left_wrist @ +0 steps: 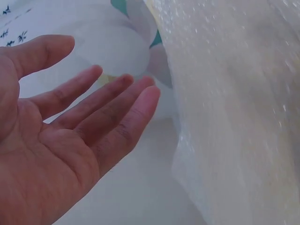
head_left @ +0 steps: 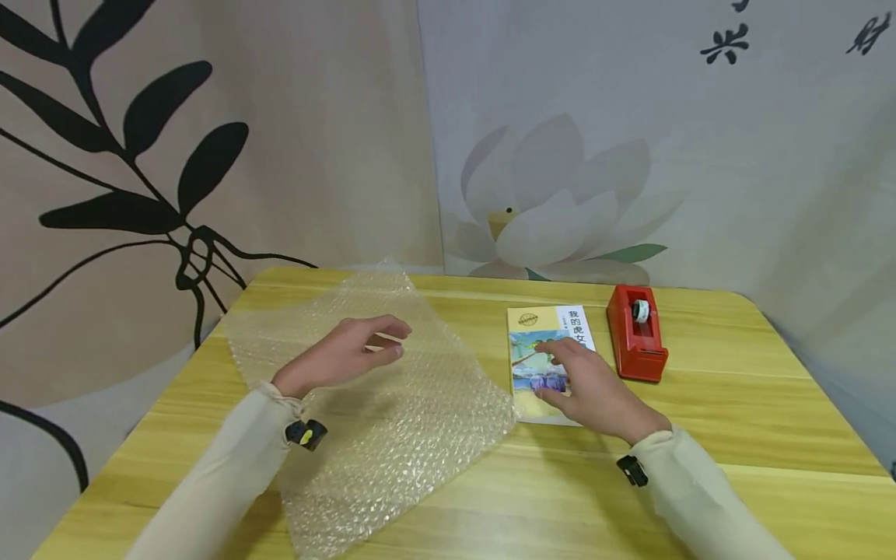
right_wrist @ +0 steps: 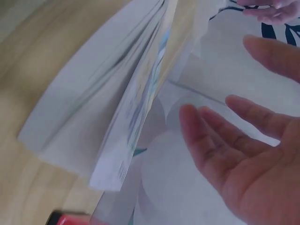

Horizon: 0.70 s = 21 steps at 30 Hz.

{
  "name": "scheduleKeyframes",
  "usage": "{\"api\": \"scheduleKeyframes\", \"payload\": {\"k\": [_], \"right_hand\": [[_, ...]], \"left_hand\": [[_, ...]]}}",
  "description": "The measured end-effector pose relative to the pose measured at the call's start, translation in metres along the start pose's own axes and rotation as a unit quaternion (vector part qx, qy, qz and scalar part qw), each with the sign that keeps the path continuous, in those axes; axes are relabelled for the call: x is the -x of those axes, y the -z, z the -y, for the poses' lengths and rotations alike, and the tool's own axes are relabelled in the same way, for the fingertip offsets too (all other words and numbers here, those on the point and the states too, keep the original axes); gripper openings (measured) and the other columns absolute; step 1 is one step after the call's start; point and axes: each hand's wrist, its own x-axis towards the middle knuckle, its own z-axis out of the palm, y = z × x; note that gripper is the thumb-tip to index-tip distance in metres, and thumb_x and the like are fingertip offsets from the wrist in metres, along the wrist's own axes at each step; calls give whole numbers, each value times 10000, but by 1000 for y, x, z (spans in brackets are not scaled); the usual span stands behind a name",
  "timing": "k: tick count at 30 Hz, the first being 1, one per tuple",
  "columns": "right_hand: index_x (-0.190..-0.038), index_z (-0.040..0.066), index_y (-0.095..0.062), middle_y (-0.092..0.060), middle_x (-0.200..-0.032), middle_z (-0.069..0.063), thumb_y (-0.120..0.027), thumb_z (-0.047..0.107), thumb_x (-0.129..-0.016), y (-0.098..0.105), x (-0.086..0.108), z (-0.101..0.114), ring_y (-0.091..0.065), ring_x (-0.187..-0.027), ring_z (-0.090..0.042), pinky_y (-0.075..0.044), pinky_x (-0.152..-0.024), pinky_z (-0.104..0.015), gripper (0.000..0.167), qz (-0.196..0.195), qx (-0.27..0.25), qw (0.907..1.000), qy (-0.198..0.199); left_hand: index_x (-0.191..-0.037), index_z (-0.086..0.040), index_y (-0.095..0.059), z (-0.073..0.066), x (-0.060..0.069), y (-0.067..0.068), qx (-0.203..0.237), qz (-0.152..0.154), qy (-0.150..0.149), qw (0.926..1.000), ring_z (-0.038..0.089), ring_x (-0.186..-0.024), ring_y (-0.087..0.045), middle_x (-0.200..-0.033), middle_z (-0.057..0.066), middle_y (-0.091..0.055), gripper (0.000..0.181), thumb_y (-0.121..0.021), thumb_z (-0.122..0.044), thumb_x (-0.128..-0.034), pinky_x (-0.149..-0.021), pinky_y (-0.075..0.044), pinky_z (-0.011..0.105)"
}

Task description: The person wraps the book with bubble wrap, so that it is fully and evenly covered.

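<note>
A sheet of clear bubble wrap (head_left: 420,420) lies spread over the left half of the wooden table. Above it hovers my left hand (head_left: 350,351), fingers loosely bent and holding nothing; the left wrist view shows its palm (left_wrist: 51,159) beside the wrap (left_wrist: 225,93). To the right lies a paperback book (head_left: 539,319) with a painted cover, its lower left corner by the wrap's tip. My right hand (head_left: 595,385) hangs over the book, fingers apart, gripping nothing. In the right wrist view the book (right_wrist: 89,89) shows its page edges, apart from the fingers (right_wrist: 206,140).
A red tape dispenser (head_left: 637,334) with a small roll stands just right of the book. Behind the wooden table (head_left: 742,404) hangs a printed curtain (head_left: 336,140) with leaves, a lotus and characters. Both wrists wear small black devices.
</note>
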Motion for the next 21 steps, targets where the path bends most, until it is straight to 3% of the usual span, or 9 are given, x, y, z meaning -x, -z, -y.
{"api": "scheduleKeyframes", "payload": {"k": [9, 21], "right_hand": [[-1400, 24, -519, -550, -1388, -225, -806, 240, -848, 9, 5, -16, -586, -1204, -391, -523, -994, -578, 659, -89, 439, 9981, -419], [-1440, -6, -466, -436, -1466, -280, -810, 268, -842, 10, 12, -37, -503, -1261, -442, -487, -1021, -618, 743, 117, 384, 9930, -1109]], "left_hand": [[-1395, -83, -544, -11, -26, -14, 322, 59, -114, 9994, 320, -1282, -612, -1422, 155, -591, 387, -555, -236, -1039, -1047, -522, 467], [-1380, -78, -551, -18, -53, -34, 732, 163, -78, 9972, 312, -1287, -599, -1421, 159, -582, 370, -558, -211, -1034, -1055, -517, 440]]}}
